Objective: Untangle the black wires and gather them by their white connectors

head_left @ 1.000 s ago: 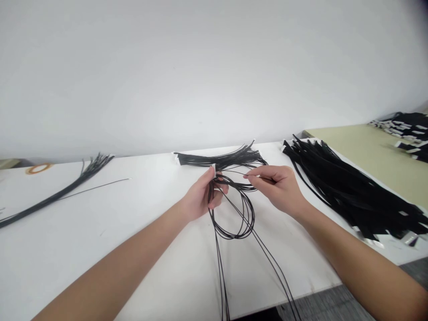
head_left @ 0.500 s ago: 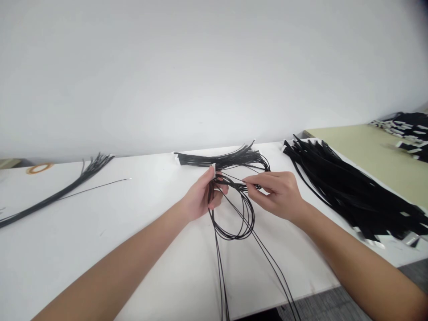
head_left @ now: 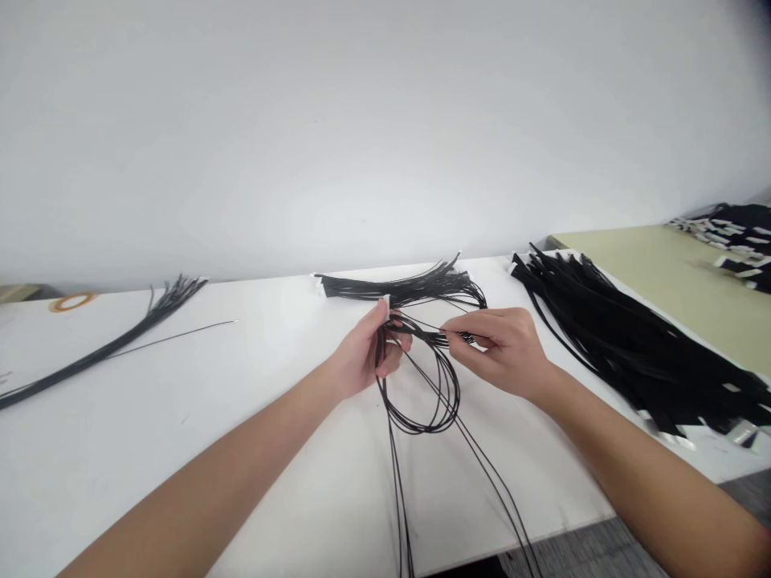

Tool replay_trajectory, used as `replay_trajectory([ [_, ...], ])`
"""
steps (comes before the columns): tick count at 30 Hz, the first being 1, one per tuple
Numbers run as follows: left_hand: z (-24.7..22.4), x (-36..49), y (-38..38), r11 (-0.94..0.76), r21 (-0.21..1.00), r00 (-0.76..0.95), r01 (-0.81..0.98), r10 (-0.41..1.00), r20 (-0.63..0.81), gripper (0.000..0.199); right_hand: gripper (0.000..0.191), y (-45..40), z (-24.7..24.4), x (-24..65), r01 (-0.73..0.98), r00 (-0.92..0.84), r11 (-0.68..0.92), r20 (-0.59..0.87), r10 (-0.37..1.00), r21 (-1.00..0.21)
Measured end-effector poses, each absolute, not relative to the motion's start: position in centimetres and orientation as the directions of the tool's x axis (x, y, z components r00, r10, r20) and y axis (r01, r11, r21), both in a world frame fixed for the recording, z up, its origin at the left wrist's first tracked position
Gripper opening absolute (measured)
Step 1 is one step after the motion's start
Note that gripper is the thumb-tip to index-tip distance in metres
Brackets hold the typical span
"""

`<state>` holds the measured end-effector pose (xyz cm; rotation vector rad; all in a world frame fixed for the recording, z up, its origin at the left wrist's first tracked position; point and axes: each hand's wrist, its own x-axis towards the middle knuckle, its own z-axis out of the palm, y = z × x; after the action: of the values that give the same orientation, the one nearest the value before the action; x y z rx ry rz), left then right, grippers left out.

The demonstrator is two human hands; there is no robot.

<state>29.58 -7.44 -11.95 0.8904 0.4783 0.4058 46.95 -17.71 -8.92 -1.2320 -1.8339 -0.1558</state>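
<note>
My left hand (head_left: 367,353) is closed around black wires near a small white connector (head_left: 386,305), which shows at the thumb tip. From this hand hangs a loop of thin black wires (head_left: 425,432), and a few long strands run down past the table's front edge. To its right, my right hand (head_left: 497,349) pinches one thin black wire (head_left: 415,318) between thumb and forefinger; the wire leads toward the connector. Just behind both hands lies a bundle of black wires (head_left: 385,287) with white ends, curling round at its right side.
A large pile of black sleeved cables (head_left: 620,345) covers the right of the white table (head_left: 289,498). More cables (head_left: 735,233) lie on a yellowish table (head_left: 650,261). At left are a long wire bundle (head_left: 108,349) and an orange-brown ring (head_left: 55,305).
</note>
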Motion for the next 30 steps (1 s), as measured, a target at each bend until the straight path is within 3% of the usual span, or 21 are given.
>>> replay_trajectory([
  [8, -11.9, 29.6, -7.4, 0.550, 0.825, 0.821, -0.128, 0.525, -0.223, 0.038, 0.014, -17.8, -8.7, 46.9, 0.795, -0.110, 0.495, 0.718, 0.687, -0.352],
  [19, -12.2, 29.7, -7.7, 0.425, 0.892, 0.804, -0.151, 0.578, -0.140, 0.036, 0.013, -18.1, -7.8, 46.9, 0.769, -0.031, 0.427, 0.639, 0.769, -0.476],
  [30, -12.1, 29.8, -7.9, 0.389, 0.908, 0.786, -0.156, 0.605, -0.124, 0.036, 0.015, -18.1, -7.6, 47.0, 0.781, -0.060, 0.418, 0.611, 0.789, -0.463],
])
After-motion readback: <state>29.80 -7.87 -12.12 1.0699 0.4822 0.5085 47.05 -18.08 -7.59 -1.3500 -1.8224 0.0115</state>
